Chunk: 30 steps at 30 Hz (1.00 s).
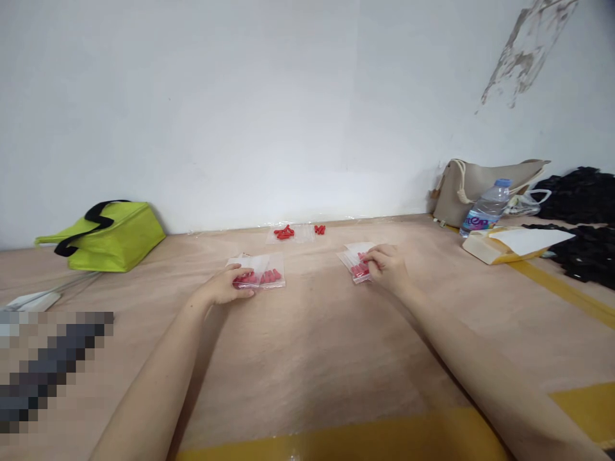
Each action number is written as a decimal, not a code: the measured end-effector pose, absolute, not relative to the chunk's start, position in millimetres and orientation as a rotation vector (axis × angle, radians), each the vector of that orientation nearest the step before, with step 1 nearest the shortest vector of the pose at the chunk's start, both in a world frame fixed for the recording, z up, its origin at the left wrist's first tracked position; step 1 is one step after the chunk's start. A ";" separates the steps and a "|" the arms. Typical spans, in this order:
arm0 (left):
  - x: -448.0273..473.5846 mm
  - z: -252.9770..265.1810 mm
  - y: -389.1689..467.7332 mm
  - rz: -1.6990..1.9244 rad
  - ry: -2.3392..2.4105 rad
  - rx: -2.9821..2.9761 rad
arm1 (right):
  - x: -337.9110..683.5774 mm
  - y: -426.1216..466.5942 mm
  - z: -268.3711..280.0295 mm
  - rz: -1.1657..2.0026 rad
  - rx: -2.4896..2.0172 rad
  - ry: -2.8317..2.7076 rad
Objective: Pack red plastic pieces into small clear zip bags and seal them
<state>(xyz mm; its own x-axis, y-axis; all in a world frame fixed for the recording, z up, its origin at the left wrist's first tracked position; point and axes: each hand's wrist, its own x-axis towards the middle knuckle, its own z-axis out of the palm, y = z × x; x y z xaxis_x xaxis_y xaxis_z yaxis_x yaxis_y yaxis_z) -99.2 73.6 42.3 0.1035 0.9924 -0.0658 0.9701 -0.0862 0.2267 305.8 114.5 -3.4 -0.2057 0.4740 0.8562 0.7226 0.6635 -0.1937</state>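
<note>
My left hand (227, 285) has its fingers and thumb around a small clear plastic bag (248, 279) with red pieces inside. Another such bag (271, 276), also holding red pieces, lies partly under it and reaches out to the right. Further right, my right hand (388, 269) is closed in a pinch at the edge of a clear plastic bag (359, 271) of red pieces, which lies on the table. My fingers hide part of the contents in both places. Beyond the hands, loose red pieces (284, 233) rest on clear plastic, and a smaller red group (319, 230) sits beside them.
A lime-green bag (120, 237) with a black strap stands at the left. On the right are a beige bag (446, 189), a water bottle (485, 208), an open yellow-edged envelope (487, 248) and heaps of black pieces (576, 195). The wall (288, 115) bounds the brown-covered table (307, 358).
</note>
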 end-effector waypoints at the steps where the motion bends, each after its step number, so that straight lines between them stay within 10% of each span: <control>1: -99.3 41.7 74.3 0.146 1.964 2.168 | 296.3 109.1 -6.0 -0.330 -0.928 -1.876; 20: 4.3 -7.5 78.1 1.410 1.593 2.068 | 243.3 70.9 -24.1 -0.299 -0.909 -2.087; 30: 53.9 -28.3 74.2 1.279 1.372 2.378 | 247.8 83.2 -29.1 -0.562 -0.822 -2.164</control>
